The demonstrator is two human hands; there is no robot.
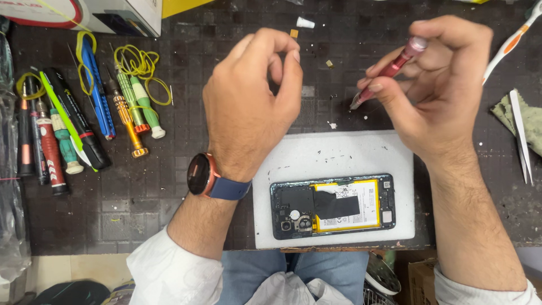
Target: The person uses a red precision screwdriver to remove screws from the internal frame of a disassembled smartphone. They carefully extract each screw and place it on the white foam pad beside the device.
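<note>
The dark surface [169, 186] is bare between the tools [84, 113] at the left edge and the white pad [339, 152] at lower centre, where the opened phone [332, 205] lies. Tweezers [520, 135] sit at the right edge. The right hand [440, 85], raised at upper right, has its fingers clamped on a red screwdriver [389, 70], tip slanting down-left. The left hand [248, 107] hovers above the pad, fingers curled with thumb and forefinger pinched together; whether they hold anything is unclear.
</note>
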